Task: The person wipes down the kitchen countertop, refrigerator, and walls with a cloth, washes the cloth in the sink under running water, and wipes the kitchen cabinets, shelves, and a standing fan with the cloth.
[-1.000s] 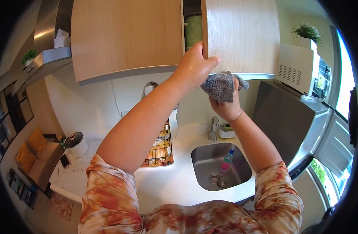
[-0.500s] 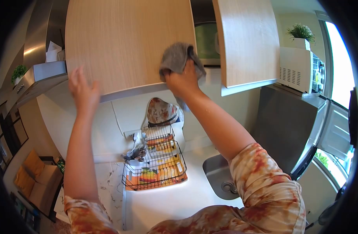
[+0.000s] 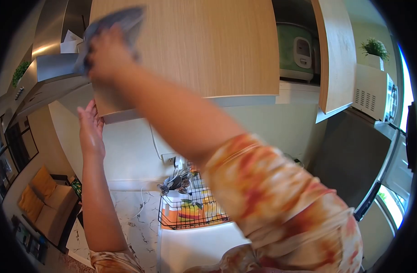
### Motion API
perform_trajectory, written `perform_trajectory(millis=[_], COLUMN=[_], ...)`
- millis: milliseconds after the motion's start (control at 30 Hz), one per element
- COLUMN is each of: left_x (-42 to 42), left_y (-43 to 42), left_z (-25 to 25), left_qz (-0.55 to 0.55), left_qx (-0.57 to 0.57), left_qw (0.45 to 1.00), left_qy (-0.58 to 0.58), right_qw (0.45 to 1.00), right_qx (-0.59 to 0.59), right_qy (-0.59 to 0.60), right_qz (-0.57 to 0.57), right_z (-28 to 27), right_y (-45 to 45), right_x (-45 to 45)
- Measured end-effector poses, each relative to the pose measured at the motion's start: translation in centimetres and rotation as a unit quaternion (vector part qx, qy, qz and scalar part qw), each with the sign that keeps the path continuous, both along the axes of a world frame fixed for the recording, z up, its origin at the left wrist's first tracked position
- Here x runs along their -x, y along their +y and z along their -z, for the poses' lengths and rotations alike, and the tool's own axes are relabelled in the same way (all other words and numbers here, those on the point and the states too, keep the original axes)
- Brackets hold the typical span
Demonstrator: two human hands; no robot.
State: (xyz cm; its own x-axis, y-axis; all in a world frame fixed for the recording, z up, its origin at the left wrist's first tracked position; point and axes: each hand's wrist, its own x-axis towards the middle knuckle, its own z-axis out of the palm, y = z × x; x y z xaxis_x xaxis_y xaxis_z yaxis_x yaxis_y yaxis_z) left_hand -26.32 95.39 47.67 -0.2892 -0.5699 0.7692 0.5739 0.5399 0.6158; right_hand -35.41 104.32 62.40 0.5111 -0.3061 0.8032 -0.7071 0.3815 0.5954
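Note:
My right hand [image 3: 109, 57] presses a grey cloth [image 3: 126, 20] against the upper left part of a wooden cabinet door [image 3: 208, 50]. Hand and cloth are smeared by motion, but the fingers are bent over the fabric. Lower down, my left hand [image 3: 91, 127] is at the door's bottom left corner, fingers stretched upward and holding nothing. Its fingertips are at the door's lower edge; whether they touch it I cannot tell. My right forearm crosses in front of the door.
Right of the door, a second cabinet door [image 3: 338, 54] stands ajar beside a green rice cooker [image 3: 299, 50]. A range hood [image 3: 58, 68] adjoins on the left. Below are a wire dish rack [image 3: 194, 223] and the counter [image 3: 199, 250]. A microwave [image 3: 369, 93] tops the fridge [image 3: 354, 154].
My right hand has swept the cloth from the door's lower right to its upper left. My left hand has dropped from the door's face to its bottom corner. The view has shifted left.

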Motion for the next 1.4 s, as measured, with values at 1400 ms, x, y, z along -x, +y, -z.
perform_trajectory(millis=[1400], left_x=[-21.9], left_y=[9.2], left_z=[6.2], left_qz=[-0.493], left_qx=[0.372], left_qw=[0.766], left_qy=[-0.176], right_qw=[0.982], right_qx=[-0.178], right_qy=[0.009], right_qz=[0.064], right_z=[16.8], right_y=[29.9], right_x=[25.2])
